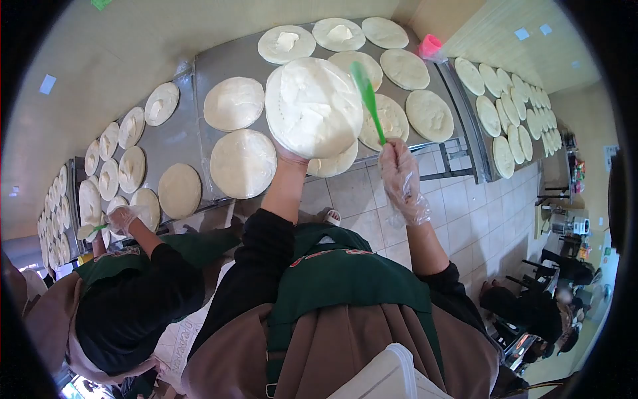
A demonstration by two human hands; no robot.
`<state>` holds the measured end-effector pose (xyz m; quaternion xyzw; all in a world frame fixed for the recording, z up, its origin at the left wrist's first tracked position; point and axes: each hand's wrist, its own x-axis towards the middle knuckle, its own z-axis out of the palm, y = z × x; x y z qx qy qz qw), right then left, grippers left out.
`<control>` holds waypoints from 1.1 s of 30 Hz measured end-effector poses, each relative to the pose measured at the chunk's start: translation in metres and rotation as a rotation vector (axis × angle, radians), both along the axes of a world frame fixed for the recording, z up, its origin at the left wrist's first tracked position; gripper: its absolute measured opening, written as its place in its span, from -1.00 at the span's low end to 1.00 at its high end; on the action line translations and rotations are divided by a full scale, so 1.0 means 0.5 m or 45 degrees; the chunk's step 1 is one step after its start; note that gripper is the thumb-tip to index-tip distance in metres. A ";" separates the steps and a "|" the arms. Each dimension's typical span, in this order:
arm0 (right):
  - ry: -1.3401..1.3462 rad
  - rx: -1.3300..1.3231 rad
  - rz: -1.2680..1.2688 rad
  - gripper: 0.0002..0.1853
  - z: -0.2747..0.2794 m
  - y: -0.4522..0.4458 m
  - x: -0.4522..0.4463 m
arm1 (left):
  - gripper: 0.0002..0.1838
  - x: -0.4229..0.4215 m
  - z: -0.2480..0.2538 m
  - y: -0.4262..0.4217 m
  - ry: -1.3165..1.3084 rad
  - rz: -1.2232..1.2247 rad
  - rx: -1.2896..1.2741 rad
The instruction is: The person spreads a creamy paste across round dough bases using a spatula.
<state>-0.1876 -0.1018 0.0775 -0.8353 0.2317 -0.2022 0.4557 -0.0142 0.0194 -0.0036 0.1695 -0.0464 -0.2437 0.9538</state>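
My left hand supports a round flatbread base from below; most of its fingers are hidden under the bread. White cream is smeared over the top, with a thicker ridge near the middle. In a clear plastic glove, my right hand grips the handle of a green spatula. The blade points up and away, by the bread's right edge. Around the held piece, more bases lie on the metal table: a cream-covered one to the left, a plainer one to the right.
At left a co-worker's gloved hand is above more bases, near another green-handled spatula. A pink cup stands at the table's far right corner. Further right, a second table bears many bases. Several people sit or stand at lower right.
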 end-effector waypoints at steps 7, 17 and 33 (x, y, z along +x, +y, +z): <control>0.052 -0.204 -0.073 -0.87 -0.025 -0.033 0.024 | -0.45 0.010 -0.055 -0.005 0.095 -0.218 -0.163; 0.086 -0.267 0.232 -0.87 0.041 -0.024 0.050 | -0.34 0.012 0.002 -0.001 0.190 -0.697 -0.094; 0.187 -0.271 -0.091 -0.84 -0.051 -0.021 0.011 | -0.34 0.013 -0.006 -0.023 0.149 -0.505 -0.387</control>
